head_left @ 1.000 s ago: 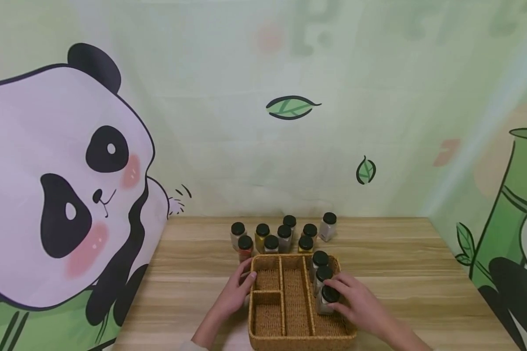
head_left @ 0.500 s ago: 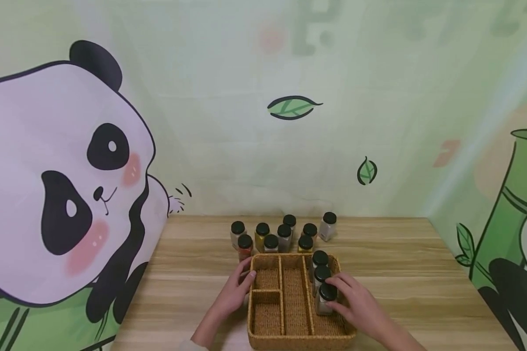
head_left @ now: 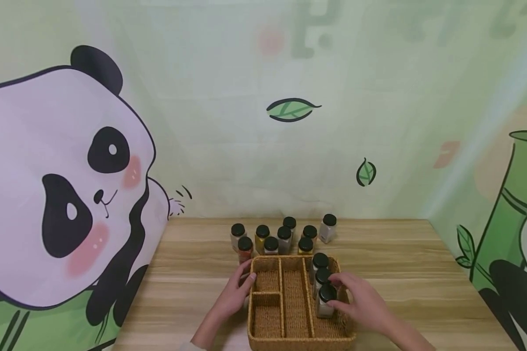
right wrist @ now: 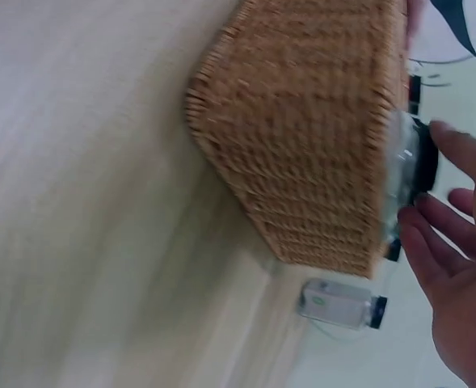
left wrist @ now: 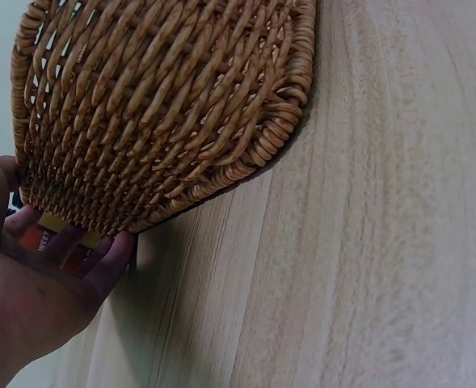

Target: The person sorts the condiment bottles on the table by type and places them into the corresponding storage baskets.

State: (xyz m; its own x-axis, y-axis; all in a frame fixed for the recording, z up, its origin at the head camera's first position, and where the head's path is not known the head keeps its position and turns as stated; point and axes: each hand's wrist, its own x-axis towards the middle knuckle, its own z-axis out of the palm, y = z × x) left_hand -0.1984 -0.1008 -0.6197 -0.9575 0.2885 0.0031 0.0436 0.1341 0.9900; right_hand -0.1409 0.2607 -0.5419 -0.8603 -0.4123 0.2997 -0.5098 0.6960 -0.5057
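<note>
A woven basket (head_left: 296, 337) with several compartments sits on the table. My left hand (head_left: 235, 294) holds its left side near the far corner, thumb at the rim and fingers against the outer wall, as the left wrist view shows. In the right-hand compartment three black-lidded spice jars stand in a row. My right hand (head_left: 362, 302) pinches the nearest spice jar (head_left: 326, 308), thumb by its lid and fingers on the other side. Those fingers also lie close to the middle jar (head_left: 322, 278). In the right wrist view the basket wall hides the lower part of the jar.
Behind the basket stand several more spice jars, among them a red one (head_left: 245, 253) and a yellow one (head_left: 262, 239). Another jar (head_left: 328, 229) stands apart at the back right. A panda-printed backdrop (head_left: 263, 146) rises behind the wooden table (head_left: 193, 273).
The nearest jar has shifted slightly left in its compartment. The right hand's fingertips have moved a little back and to the right. My left hand and the basket stay in place.
</note>
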